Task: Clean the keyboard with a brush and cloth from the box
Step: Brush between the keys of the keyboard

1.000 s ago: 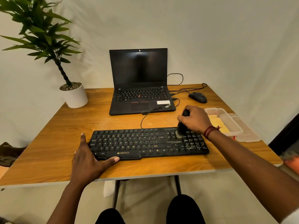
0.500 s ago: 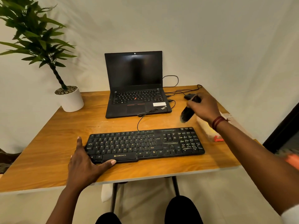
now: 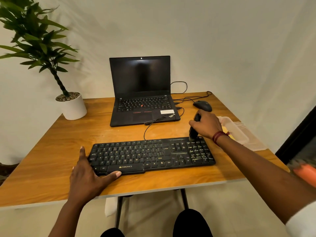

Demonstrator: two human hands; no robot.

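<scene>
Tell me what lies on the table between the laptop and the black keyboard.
In the head view, only a black cable crosses that stretch, running from the keyboard toward the laptop; the rest is bare wooden table.

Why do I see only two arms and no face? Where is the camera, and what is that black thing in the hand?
No machine here, just a person. The camera sits on their head and looks down, so you see their arms and knees as they do. The right hand grips a small black brush, bristles down at the far right corner of the black keyboard. The left hand rests open against the keyboard's left end. Also on the wooden table: an open laptop with a dark screen, a mouse, a potted plant and a clear plastic box by the right wrist.
</scene>
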